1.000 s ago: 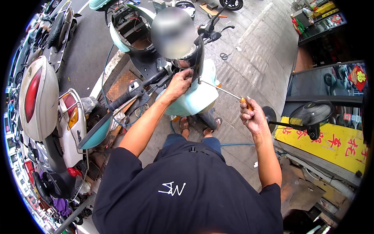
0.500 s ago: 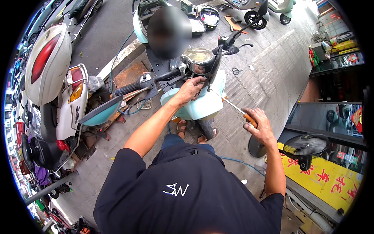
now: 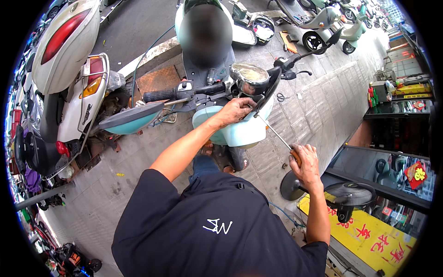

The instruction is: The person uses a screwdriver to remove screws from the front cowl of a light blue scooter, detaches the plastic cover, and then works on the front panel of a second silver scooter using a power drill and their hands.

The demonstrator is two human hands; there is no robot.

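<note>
Scooter on paving; asphalt alongside

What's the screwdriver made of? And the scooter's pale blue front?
Screwdriver: the shaft looks like metal, straight and silvery; its orange handle, partly covered by the right hand, is perhaps plastic. Pale blue front: probably painted plastic, given its smooth, glossy curves.

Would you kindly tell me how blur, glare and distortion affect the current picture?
Head view: fisheye distortion crowds things toward the black rim; head view: a round grey blur sits up and left of the gauge, whose cover shows glare; head view: the screwdriver looks fairly sharp.
</note>
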